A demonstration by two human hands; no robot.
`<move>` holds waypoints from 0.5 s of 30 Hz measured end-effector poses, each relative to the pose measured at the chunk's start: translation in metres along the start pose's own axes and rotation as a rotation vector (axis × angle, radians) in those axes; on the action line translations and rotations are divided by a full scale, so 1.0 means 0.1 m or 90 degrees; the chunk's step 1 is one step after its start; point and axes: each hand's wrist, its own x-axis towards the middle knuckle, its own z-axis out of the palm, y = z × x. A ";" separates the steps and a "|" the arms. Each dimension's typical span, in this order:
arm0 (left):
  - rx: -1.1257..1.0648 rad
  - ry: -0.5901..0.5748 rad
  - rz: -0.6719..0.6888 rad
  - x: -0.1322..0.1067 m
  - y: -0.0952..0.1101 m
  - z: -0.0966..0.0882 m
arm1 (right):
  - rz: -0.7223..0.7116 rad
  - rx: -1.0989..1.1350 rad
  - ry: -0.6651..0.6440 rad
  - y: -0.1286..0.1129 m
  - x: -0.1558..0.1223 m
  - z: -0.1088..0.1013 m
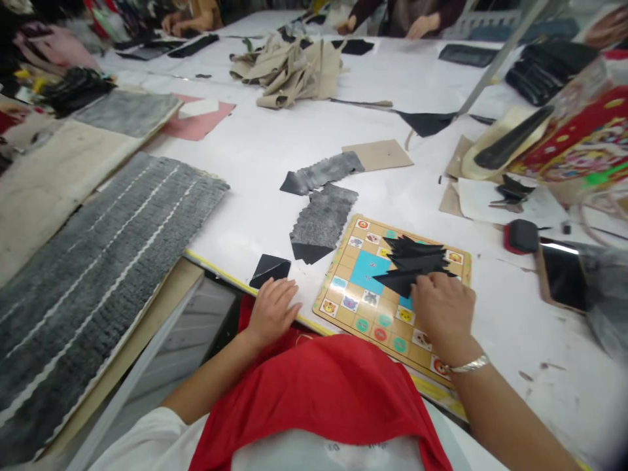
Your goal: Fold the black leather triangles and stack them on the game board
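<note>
My right hand point(444, 317), its fingers curled down, grips the near end of a fanned pile of pointed black fabric pieces point(415, 258). The pile lies on a wooden game board point(345, 273) printed with animal pictures and a blue patch. My left hand point(275, 311) rests at the table's front edge with its fingers stretched out. Its fingertips are by a small folded black piece point(271, 269), perhaps touching it. Beyond the board's left side lie two overlapping rows of grey pieces with jagged edges, a nearer row point(321, 219) and a farther row point(324, 171).
A thick grey striped slab point(122, 222) juts over the table's left edge. Tan strips point(294, 69) are heaped farther back. To the right are a phone point(564, 275), a black-and-red case point(521, 236) and a red box point(583, 127). Co-workers' hands point(424, 25) show across the table.
</note>
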 end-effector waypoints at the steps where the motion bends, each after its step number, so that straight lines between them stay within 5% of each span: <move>1: 0.020 0.010 -0.035 -0.05 -0.10 -0.05 | 0.025 -0.005 0.020 0.07 0.04 0.01; 4: 0.049 0.017 -0.101 -0.13 -0.38 -0.13 | 0.024 0.066 0.101 -0.01 0.11 -0.04; 7: 0.002 0.044 -0.159 -0.05 -0.60 -0.14 | -0.116 0.228 0.137 -0.50 0.17 -0.15; 10: -0.075 0.045 -0.220 0.14 -0.83 -0.13 | -0.281 0.397 0.067 -1.15 0.31 -0.20; 15: -0.102 -0.152 -0.224 0.52 -1.15 -0.10 | -0.392 0.440 -0.093 -1.94 0.86 -0.12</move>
